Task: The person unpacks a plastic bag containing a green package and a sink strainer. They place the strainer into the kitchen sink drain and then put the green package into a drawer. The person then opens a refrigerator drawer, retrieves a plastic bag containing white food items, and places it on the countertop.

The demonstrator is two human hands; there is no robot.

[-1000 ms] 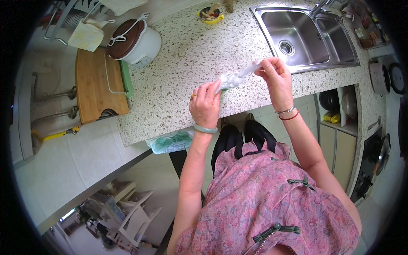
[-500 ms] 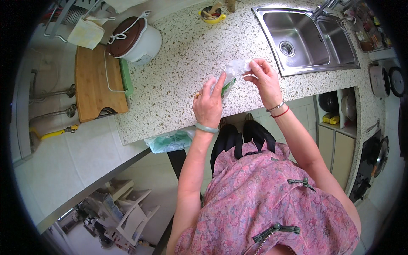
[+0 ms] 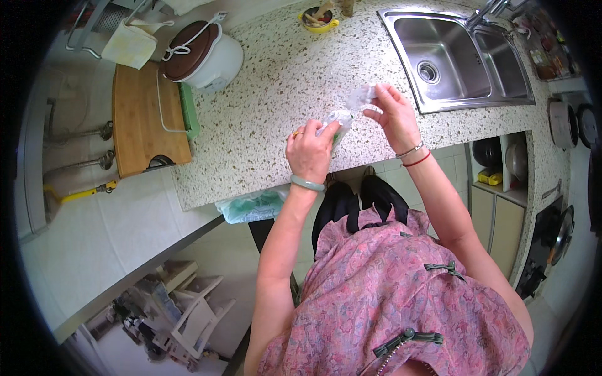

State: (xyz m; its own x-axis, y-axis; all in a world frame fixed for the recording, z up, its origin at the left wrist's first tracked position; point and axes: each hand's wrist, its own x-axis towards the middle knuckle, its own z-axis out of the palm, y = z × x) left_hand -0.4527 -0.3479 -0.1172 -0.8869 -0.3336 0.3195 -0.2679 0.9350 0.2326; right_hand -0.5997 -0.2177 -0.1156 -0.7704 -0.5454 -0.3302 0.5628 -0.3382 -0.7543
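A small clear plastic packet with green on it [image 3: 340, 119] is gripped in my left hand [image 3: 309, 152], above the speckled countertop [image 3: 276, 94]. The fingers wrap its side, and its crumpled upper end sticks out past them. My right hand [image 3: 397, 120] is closed in a pinch on a thin, crinkled piece of clear plastic [image 3: 360, 97]. That piece lies up and to the right of the packet, close to it. Whether a thin strip still joins the two, I cannot tell. What the packet contains is mostly hidden by my left fingers.
The double steel sink [image 3: 439, 56] is at the far right. A white pot with a brown lid [image 3: 216, 62] stands at the left, beside a wooden cutting board [image 3: 141, 119]. A yellow bowl [image 3: 318, 24] sits at the back. Below the front edge hangs a plastic-lined bin [image 3: 254, 208].
My hands have drawn slightly apart. The plastic in my right hand has pulled up and away from the packet, and a gap shows between them. My left fingers have curled more around the packet.
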